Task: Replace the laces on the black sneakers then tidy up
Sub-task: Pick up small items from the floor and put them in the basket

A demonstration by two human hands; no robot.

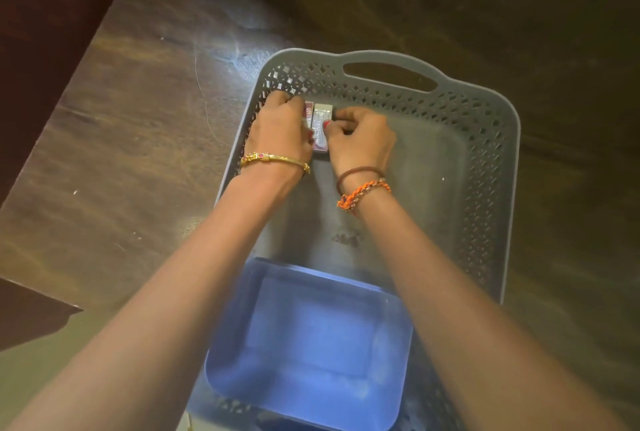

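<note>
You're tidying: left hand (282, 127) and right hand (360, 139), fingers curled, pinching small packets (320, 127), lining them up in grey basket (485, 139) corner.

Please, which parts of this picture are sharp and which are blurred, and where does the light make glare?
Head view: the hands, left hand and right hand, and the small packets between them are fairly sharp; the blue container near the bottom is soft and washed out by bright light; pale glare lies on the wooden table beside the grey basket; the corners are dark.
</note>
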